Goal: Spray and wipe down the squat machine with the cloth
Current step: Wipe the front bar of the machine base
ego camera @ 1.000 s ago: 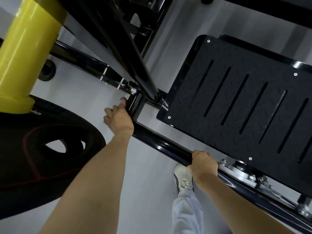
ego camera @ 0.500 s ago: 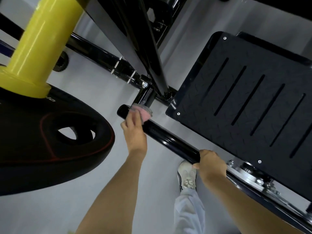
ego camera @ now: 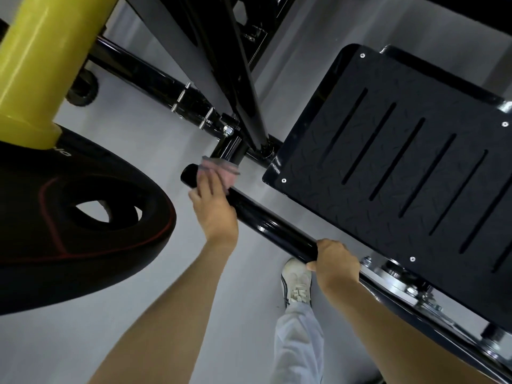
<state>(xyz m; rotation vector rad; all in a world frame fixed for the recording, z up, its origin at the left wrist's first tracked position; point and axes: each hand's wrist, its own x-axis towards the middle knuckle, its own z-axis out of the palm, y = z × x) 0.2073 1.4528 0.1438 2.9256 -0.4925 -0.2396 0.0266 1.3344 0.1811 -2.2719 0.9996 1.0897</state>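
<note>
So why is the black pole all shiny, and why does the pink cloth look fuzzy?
Head view: light bounces off the glossy black pole as white glare streaks; the pink cloth under the left hand looks smeared, probably motion blur; the wide lens seems to stretch things near the edges, like the yellow post; the right hand gripping the pole looks sharp.

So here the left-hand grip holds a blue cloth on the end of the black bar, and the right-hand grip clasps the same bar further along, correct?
Not quite: the cloth is pink, not blue. The head view shows the left-hand grip holding it on the end of the black bar, and the right-hand grip clasping the same bar further along.
</note>
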